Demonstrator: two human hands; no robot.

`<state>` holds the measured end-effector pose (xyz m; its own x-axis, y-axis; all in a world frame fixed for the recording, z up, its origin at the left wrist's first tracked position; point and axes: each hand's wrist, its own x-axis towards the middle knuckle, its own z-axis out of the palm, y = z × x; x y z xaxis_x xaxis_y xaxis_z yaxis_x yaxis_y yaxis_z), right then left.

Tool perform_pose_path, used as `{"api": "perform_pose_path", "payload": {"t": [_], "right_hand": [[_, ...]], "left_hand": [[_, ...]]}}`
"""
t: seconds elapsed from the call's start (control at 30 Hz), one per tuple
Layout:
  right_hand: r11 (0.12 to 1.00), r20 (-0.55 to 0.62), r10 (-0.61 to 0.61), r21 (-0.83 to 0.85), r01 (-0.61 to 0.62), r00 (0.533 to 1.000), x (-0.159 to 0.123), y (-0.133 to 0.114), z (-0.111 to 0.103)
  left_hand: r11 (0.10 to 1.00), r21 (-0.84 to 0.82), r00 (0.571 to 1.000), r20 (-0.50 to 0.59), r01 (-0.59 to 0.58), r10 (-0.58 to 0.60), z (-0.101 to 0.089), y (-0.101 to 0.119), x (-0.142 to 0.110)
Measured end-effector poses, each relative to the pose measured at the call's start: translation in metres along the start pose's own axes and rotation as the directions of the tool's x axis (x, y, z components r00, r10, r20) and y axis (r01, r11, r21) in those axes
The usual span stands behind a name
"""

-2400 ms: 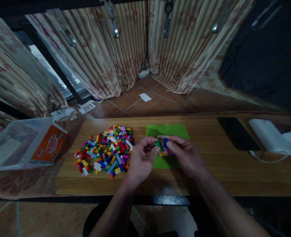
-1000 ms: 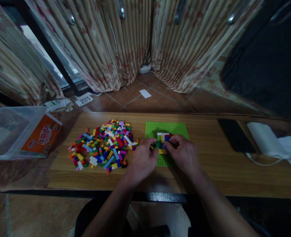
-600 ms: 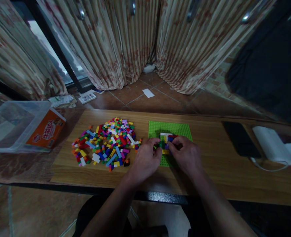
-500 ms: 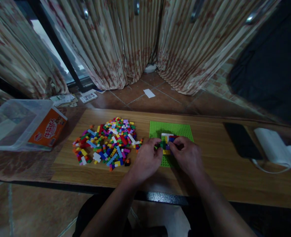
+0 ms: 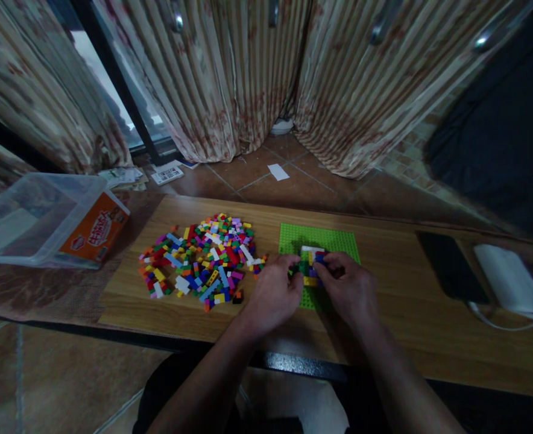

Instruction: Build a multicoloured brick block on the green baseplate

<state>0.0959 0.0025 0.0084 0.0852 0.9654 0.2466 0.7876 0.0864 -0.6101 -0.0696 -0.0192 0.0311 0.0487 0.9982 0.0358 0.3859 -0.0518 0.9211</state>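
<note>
A green studded baseplate [image 5: 339,240] lies on the wooden table, with a small block of toy bricks [image 5: 310,281] built up on it in white, green, yellow, blue and red. My left hand [image 5: 279,288] is closed at the left side of this block, thumb and index finger against its green bricks. From the right, my right hand [image 5: 348,284] closes thumb and fingers on the block's blue and red side. The fingers cover part of the block, and I cannot make out any single loose brick between them.
Left of the baseplate, a wide pile of loose coloured bricks [image 5: 203,256] spreads over the table [image 5: 126,301]. A clear plastic box [image 5: 44,184] with an orange label stands at the far left. On the right lie a black phone [image 5: 451,265] and a white power bank [image 5: 504,280] with a cable.
The whole view has shifted slightly, so everything sits a little further right. Both hands stay at the brick block; the right fingers have moved slightly on its right side.
</note>
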Motion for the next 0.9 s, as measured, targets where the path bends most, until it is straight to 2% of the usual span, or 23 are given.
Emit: {"api": "perform_pose_path", "payload": {"t": [0.23, 0.4, 0.6, 0.73, 0.9], "right_hand": [[0.998, -0.013, -0.042, 0.036, 0.043, 0.999, -0.002, 0.005, 0.003], [0.99, -0.011, -0.137, 0.018, 0.138, 0.99, -0.004, 0.005, -0.001], [0.959, 0.026, -0.237, -0.151, 0.239, 0.971, -0.012, -0.002, -0.004], [0.911, 0.039, -0.264, -0.316, 0.263, 0.964, -0.024, -0.005, -0.001], [0.872, 0.039, -0.274, -0.41, 0.266, 0.961, -0.035, -0.002, 0.002]], "left_hand": [[0.999, 0.04, 1.0, 0.008, 0.014, -0.014, 0.001, -0.001, 0.0], [0.999, 0.05, 1.0, 0.009, 0.017, -0.018, 0.001, -0.001, 0.0], [0.996, 0.091, 1.0, 0.023, 0.012, -0.014, 0.0, 0.0, 0.0], [0.997, 0.079, 1.0, 0.016, 0.013, -0.015, 0.0, 0.001, 0.0], [0.993, 0.112, 0.998, 0.044, 0.039, -0.044, -0.002, 0.002, 0.001]]}}
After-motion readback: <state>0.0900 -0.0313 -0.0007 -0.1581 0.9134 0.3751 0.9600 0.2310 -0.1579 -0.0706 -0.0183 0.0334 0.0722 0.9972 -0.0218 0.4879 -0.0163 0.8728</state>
